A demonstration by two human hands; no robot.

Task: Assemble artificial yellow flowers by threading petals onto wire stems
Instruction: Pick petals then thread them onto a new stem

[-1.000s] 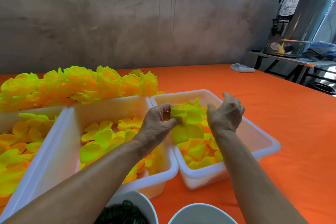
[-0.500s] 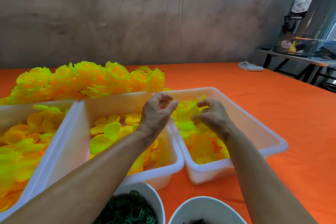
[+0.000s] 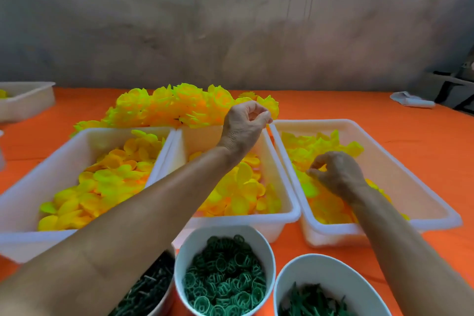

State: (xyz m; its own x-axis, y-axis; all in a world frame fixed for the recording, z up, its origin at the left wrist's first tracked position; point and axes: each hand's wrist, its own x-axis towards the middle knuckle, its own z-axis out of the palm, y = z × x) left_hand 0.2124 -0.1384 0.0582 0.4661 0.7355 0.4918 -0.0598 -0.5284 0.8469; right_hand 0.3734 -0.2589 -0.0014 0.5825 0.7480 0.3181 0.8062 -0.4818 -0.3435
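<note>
In the head view, the left hand (image 3: 245, 120) is raised above the far end of the middle white plastic tray (image 3: 287, 187), its fingers curled with thumb and fingertips pinched together. What it pinches is too thin or too hidden to see; it may be a wire stem, but I cannot tell. The right hand (image 3: 336, 173) is down in the right white plastic tray (image 3: 410, 177), fingers curled and pinching among the loose yellow fabric petals (image 3: 320, 146) heaped there. The step in hand looks like picking the next petal. The next move would call for lifting one single petal free of the heap, bringing it across to the left hand and lining its centre hole up with whatever that hand holds.

More petals fill the middle tray and the left white plastic tray (image 3: 23, 200). A pile of finished yellow artificial flowers (image 3: 174, 108) lies just behind the trays. Nearest the person stand three white round bowls: one with dark green stem pieces (image 3: 151, 287), one with green plastic rings (image 3: 225, 277), one with green leafy parts (image 3: 307, 300).

Everything rests on a bench covered in an orange cloth (image 3: 384, 115), set against a rough grey plastered wall (image 3: 230, 20). A folded white cloth (image 3: 411, 100) lies at the far right, and another white tray (image 3: 25, 100) sits at the far left.
</note>
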